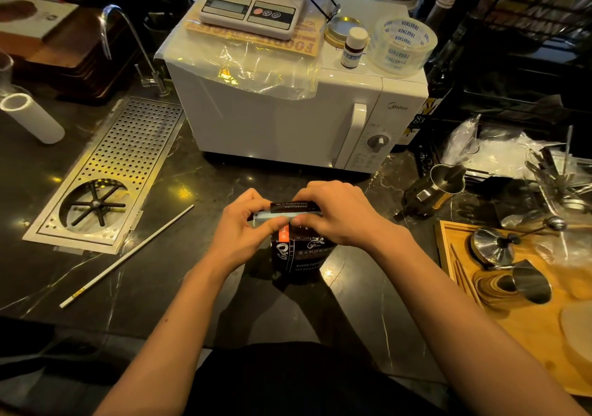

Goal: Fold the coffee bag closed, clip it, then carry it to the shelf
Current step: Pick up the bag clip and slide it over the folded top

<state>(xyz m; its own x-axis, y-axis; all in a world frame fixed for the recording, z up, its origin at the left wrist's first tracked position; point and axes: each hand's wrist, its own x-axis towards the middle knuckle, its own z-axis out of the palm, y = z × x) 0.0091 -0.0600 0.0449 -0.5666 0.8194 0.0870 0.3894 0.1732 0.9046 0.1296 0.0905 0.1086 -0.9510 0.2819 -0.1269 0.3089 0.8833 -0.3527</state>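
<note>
A dark coffee bag (301, 252) with white lettering and an orange label stands upright on the black marble counter (224, 294), in front of me. Its top is folded over. A pale blue clip (272, 216) lies across the folded top. My left hand (243, 226) pinches the left part of the clip and fold, thumb in front. My right hand (333, 213) grips the right part of the fold from above, and its fingers hide that end of the clip.
A white microwave (288, 117) stands just behind the bag, with a scale (253, 8) and a tape roll (402, 45) on top. A perforated drain tray (128, 159) and a white stick (128, 255) lie left. A metal jug (435, 188) and a wooden tray (525, 319) sit right.
</note>
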